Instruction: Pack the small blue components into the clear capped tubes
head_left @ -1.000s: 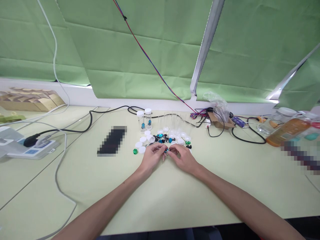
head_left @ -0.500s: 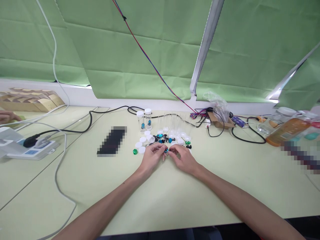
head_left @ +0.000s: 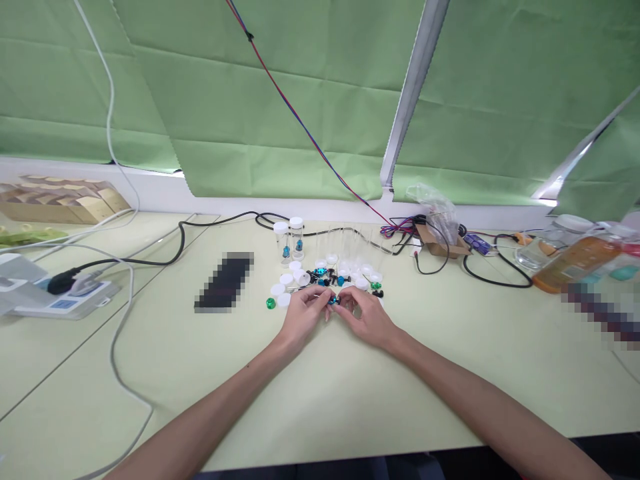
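Observation:
My left hand (head_left: 306, 312) pinches a small shiny blue metal part with a black end (head_left: 333, 301), held just above the table. Thumb and fingertips of my right hand (head_left: 369, 312) are closed at the black end, facing the left fingers. Right behind my hands lies a cluster of loose blue parts (head_left: 321, 271), black pieces and white round caps (head_left: 286, 279). A green metal part (head_left: 271, 303) sits left of my left hand, and more green pieces (head_left: 375, 285) lie beyond my right hand.
Two capped clear tubes (head_left: 281, 245) with blue parts inside stand behind the cluster, beside several clear tubes (head_left: 350, 243). A blurred-out dark rectangle (head_left: 225, 282) lies left. A power strip (head_left: 65, 300), cables, a small cardboard box (head_left: 443, 245) and an orange bottle (head_left: 575, 263) surround the area.
The black end of the part shows more between my fingertips, with my right fingers slightly shifted. At the far left, another person's hand has gone out of view.

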